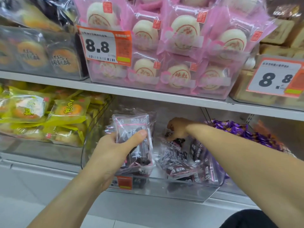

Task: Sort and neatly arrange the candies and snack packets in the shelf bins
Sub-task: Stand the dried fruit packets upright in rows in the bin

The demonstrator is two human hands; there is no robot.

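A clear plastic bin (164, 191) on the lower shelf holds several clear packets of dark snacks (177, 163) with pink trim. My left hand (113, 148) is shut on a stack of these dark snack packets (131, 129), held upright over the bin's left side. Reaching deep into the back of the bin, my right hand (178, 128) points its fingers down onto a dark packet (176, 140); whether it grips that packet cannot be told.
Yellow pastry packets (49, 116) fill the bin to the left, and purple-wrapped candies (243, 130) fill the bin to the right. On the upper shelf stand a bin of pink pastry packets (181, 46) and orange 8.8 price tags (103, 46).
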